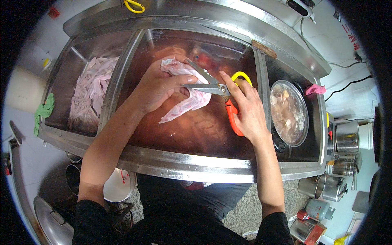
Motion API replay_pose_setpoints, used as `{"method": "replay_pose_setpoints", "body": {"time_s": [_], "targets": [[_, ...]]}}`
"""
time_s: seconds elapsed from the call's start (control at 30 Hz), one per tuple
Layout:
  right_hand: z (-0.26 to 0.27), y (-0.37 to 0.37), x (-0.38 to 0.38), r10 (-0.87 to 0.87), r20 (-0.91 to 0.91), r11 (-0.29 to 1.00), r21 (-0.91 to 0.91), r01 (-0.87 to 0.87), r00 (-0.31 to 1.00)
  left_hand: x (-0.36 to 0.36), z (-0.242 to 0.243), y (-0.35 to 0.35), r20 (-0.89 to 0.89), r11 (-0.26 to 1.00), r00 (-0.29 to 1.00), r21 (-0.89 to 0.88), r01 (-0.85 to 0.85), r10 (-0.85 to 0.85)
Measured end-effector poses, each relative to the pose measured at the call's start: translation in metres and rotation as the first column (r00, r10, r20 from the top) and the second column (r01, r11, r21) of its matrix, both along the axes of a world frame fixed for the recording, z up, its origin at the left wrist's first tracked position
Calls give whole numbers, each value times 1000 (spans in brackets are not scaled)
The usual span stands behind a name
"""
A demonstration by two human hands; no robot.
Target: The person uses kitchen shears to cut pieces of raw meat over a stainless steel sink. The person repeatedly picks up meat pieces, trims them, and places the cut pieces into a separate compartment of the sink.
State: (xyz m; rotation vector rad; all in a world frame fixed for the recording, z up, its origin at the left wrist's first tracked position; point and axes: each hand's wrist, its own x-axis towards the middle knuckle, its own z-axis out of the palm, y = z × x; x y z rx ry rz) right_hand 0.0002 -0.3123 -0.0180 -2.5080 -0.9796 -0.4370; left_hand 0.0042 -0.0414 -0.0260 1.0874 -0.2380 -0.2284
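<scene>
My left hand (157, 84) grips a raw poultry wing (196, 97) above the middle sink basin, its bent tip hanging down. In my right hand (249, 105) is a pair of kitchen scissors (219, 88) with one yellow and one red-orange handle loop. The blades are spread; one lies across the upper part of the wing and the other runs by my left thumb. Below is the middle basin (147, 139), holding reddish water with blurred pieces under the surface. Pale raw poultry pieces (92, 88) are heaped in the left basin.
A round pan (289, 113) of cloudy liquid and bits stands in the right basin. A wooden-handled blade (264, 49) lies along the back rim. Yellow handles (134, 6) sit on the rear ledge. A green cloth (45, 110) and pink cloth (315, 89) hang at the sides.
</scene>
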Motion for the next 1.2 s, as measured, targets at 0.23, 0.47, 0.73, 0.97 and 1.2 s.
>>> {"method": "replay_pose_setpoints", "body": {"time_s": [0.23,0.47,0.73,0.97,1.2], "targets": [[3,-1,-1,-1,9,999,-38,2,1000,2,-9,0,1,998,1000,-58,12,-12],[9,-1,-2,8,36,997,-82,-5,999,5,-20,1,-10,971,995,-217,97,-102],[11,-2,-4,24,33,998,-56,-22,999,6,-21,1,12,942,985,-288,169,-173],[12,-8,-6,-11,-102,998,-68,4,995,2,-13,2,-15,986,995,-133,95,-98],[7,-3,-5,-53,-276,975,193,109,960,0,-1,6,37,988,991,-78,130,-127]]}}
